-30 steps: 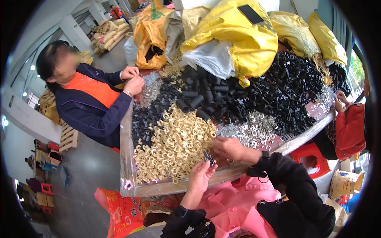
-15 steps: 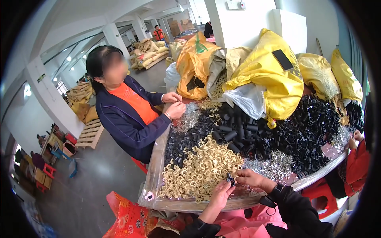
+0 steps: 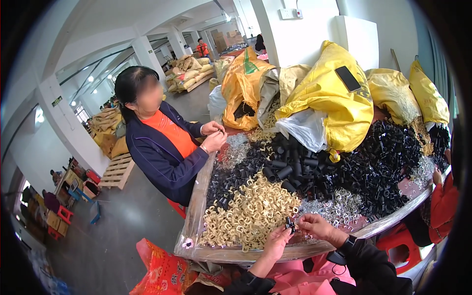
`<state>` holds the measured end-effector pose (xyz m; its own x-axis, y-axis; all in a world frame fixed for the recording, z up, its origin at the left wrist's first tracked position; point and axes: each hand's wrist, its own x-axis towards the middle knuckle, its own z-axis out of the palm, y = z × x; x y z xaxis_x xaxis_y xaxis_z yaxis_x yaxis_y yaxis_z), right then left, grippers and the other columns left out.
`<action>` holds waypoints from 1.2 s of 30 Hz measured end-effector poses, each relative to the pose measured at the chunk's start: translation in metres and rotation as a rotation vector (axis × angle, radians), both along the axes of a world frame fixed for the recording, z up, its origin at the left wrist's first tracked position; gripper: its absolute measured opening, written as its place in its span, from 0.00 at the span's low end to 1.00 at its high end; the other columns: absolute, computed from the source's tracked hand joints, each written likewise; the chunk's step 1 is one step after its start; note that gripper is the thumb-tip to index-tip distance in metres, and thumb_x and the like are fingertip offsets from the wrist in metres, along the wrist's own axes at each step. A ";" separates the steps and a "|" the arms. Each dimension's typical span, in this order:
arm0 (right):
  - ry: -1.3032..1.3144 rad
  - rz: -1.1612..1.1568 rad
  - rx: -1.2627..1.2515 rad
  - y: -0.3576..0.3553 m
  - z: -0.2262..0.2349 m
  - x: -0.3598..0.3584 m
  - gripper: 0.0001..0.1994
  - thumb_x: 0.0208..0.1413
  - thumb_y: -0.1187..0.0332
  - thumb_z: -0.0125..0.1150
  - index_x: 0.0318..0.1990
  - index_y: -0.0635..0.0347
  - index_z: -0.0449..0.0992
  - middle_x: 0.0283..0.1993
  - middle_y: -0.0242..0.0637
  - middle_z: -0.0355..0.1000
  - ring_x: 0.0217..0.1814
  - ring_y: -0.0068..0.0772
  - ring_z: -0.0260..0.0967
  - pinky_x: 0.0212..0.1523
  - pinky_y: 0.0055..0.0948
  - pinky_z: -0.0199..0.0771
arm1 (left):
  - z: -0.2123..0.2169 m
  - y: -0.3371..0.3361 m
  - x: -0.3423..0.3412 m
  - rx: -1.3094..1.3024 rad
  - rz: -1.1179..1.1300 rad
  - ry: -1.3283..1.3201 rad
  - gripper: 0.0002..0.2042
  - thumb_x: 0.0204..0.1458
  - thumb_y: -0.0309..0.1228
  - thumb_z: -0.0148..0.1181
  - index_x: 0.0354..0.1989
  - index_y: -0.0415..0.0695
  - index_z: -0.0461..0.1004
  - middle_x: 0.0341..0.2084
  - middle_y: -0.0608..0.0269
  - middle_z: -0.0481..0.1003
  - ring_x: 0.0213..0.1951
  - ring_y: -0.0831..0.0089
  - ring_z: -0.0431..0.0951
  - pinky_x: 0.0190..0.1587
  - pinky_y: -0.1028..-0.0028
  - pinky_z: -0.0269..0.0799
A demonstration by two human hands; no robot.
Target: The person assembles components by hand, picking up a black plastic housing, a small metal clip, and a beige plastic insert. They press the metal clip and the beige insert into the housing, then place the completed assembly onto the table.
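Both hands, left hand (image 3: 276, 241) and right hand (image 3: 317, 227), pinch a small black part (image 3: 290, 225), seemingly, beside cream clips (image 3: 248, 214).

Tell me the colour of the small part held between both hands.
Black. The small part shows best in the head view, between the left hand and right hand.

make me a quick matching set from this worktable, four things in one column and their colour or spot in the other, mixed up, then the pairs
Things:
1. small black part
2. cream clips
3. black tubes
4. silvery wire clips

Colour or spot:
A. shiny heap just beyond the right hand
B. pale heap just beyond the left hand
C. pinched between the fingertips of both hands
D. dark pile in the middle of the table, below the yellow sacks

Pairs: 1-C, 2-B, 3-D, 4-A
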<state>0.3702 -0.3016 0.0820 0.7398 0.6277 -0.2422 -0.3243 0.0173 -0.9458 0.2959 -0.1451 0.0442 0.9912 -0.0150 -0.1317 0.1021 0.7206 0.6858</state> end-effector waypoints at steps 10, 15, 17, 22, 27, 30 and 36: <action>-0.178 -0.073 -0.092 -0.020 -0.005 -0.012 0.11 0.53 0.64 0.49 0.24 0.61 0.69 0.16 0.25 0.61 0.16 0.14 0.54 0.15 0.14 0.53 | 0.008 -0.021 -0.005 0.089 -0.054 0.022 0.12 0.46 0.26 0.55 0.41 0.40 0.69 0.31 0.69 0.72 0.30 0.85 0.69 0.36 0.85 0.64; -0.011 -0.032 0.004 -0.033 -0.023 -0.007 0.11 0.53 0.65 0.49 0.24 0.62 0.69 0.16 0.27 0.61 0.15 0.15 0.55 0.15 0.15 0.54 | 0.006 -0.026 -0.003 0.101 -0.131 0.035 0.12 0.46 0.26 0.55 0.41 0.40 0.69 0.31 0.69 0.71 0.30 0.84 0.70 0.35 0.86 0.65; -0.014 -0.025 0.029 -0.033 -0.019 -0.008 0.10 0.53 0.66 0.49 0.25 0.62 0.69 0.17 0.27 0.61 0.15 0.15 0.55 0.15 0.16 0.55 | 0.000 -0.024 -0.002 0.129 -0.171 0.005 0.12 0.47 0.26 0.54 0.41 0.40 0.69 0.31 0.68 0.72 0.31 0.81 0.71 0.35 0.85 0.66; -0.205 -0.127 0.073 -0.040 0.017 -0.013 0.09 0.52 0.69 0.50 0.25 0.64 0.70 0.19 0.25 0.63 0.20 0.14 0.58 0.20 0.15 0.58 | 0.021 -0.023 -0.004 0.005 -0.203 0.090 0.11 0.47 0.26 0.53 0.40 0.39 0.69 0.32 0.65 0.72 0.34 0.76 0.73 0.35 0.83 0.68; -0.548 0.092 0.048 -0.045 0.024 -0.015 0.07 0.52 0.68 0.52 0.27 0.62 0.71 0.23 0.27 0.65 0.23 0.16 0.60 0.25 0.18 0.62 | 0.020 -0.022 -0.007 -0.069 -0.327 0.147 0.10 0.48 0.25 0.52 0.40 0.38 0.68 0.34 0.64 0.71 0.38 0.64 0.74 0.35 0.79 0.72; -0.668 0.153 0.004 -0.044 0.026 -0.016 0.07 0.51 0.69 0.53 0.28 0.63 0.71 0.23 0.28 0.66 0.25 0.17 0.61 0.27 0.18 0.63 | 0.020 -0.022 -0.010 -0.084 -0.343 0.151 0.10 0.48 0.26 0.52 0.40 0.39 0.68 0.33 0.65 0.71 0.37 0.65 0.74 0.35 0.78 0.73; -0.465 0.090 0.029 -0.041 0.025 -0.024 0.06 0.49 0.70 0.55 0.29 0.64 0.70 0.24 0.28 0.67 0.28 0.16 0.61 0.29 0.18 0.63 | 0.020 -0.024 -0.010 -0.092 -0.354 0.202 0.09 0.48 0.27 0.52 0.39 0.41 0.68 0.32 0.66 0.71 0.36 0.64 0.74 0.34 0.78 0.73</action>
